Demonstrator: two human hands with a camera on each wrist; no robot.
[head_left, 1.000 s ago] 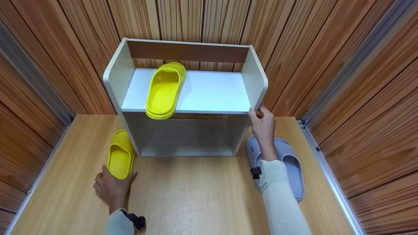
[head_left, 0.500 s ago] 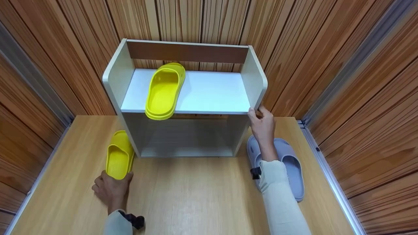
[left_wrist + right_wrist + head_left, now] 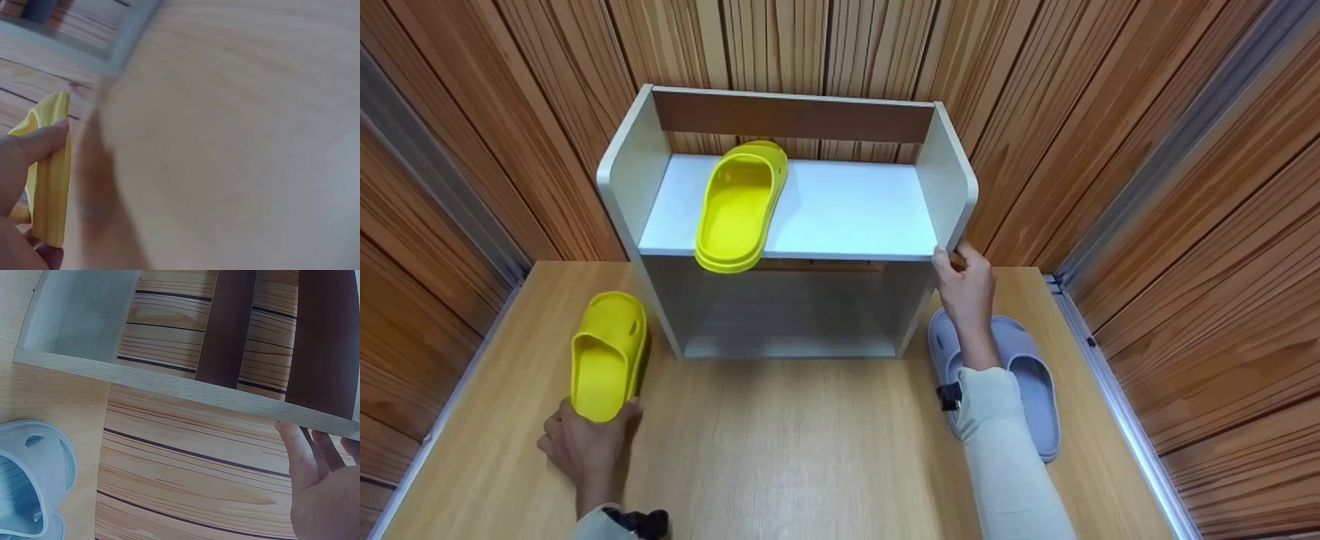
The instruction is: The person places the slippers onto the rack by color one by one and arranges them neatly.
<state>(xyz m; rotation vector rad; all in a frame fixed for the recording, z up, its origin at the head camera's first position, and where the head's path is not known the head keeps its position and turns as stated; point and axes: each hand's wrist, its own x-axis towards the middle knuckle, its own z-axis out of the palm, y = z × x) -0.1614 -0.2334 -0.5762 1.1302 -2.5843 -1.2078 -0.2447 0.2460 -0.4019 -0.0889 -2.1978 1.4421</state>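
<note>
- Nearest are the two pale sleeves (image 3: 1005,457), each with a black device (image 3: 949,396) at the wrist; the left one is partly cut off by the bottom edge of the head view.
- The left hand (image 3: 587,448) grips the heel end of the lower clog (image 3: 604,349), thumb on one side and fingers on the other, as the left wrist view also shows.
- That yellow clog is to the left of the rack and apart from it, above or on the desk (image 3: 795,450), toe pointing away from the person; whether its sole touches the wood cannot be told.
- Right of the rack lie the grey clogs (image 3: 1031,375), side by side on the desk, partly hidden by the right forearm.
- The right hand (image 3: 969,294) holds the rack (image 3: 949,176) by the front edge of its right side, level with the upper shelf (image 3: 847,206), fingers bent.
- The rack stands upright on the desk, its open front toward the person, with a brown strip (image 3: 795,118) across the top of its back.
- The upper clog (image 3: 739,206), also yellow, sits left of centre on the upper shelf, its heel jutting over the front edge.
- Farthest is the wood-panelled wall (image 3: 877,45) behind the rack.
</note>
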